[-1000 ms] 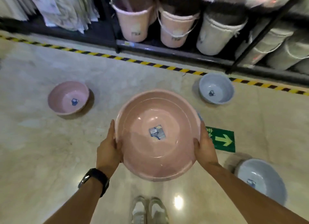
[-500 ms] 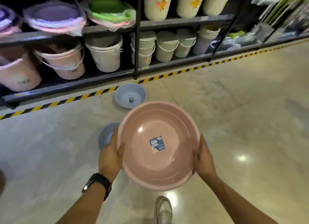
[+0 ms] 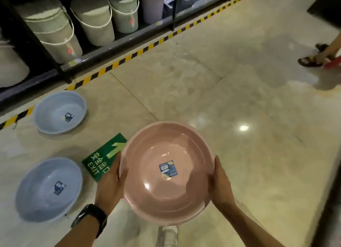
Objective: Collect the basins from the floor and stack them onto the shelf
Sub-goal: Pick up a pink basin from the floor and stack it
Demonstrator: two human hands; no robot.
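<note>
Both hands grip one pink basin (image 3: pixel 167 174) by its rim: the left hand (image 3: pixel 110 184) is clamped on the near-left edge with the thumb over the lip, and the right hand (image 3: pixel 220 183) presses the opposite edge the same way. The basin is held in the air above the floor (image 3: pixel 239 102), mouth up and tipped slightly toward the person, with a small blue label (image 3: pixel 168 170) stuck in the middle of its bottom. A black watch (image 3: pixel 90 219) sits on the left wrist. To the left, two blue basins rest on the floor, mouths up, each with a label inside: one near (image 3: pixel 48 189), one farther (image 3: pixel 59 111), just beside the yellow-and-black tape (image 3: pixel 129 57) that runs along the foot of the shelf (image 3: pixel 96 53). Between the near blue basin and the left hand lies a green exit sign (image 3: pixel 100 160) stuck to the floor. On the shelf stand pale buckets (image 3: pixel 92 19) with wire handles. A shoe (image 3: pixel 167 235) shows below the pink basin. At the far right edge, another person's sandalled feet (image 3: pixel 311 59) stand on the tiles.
</note>
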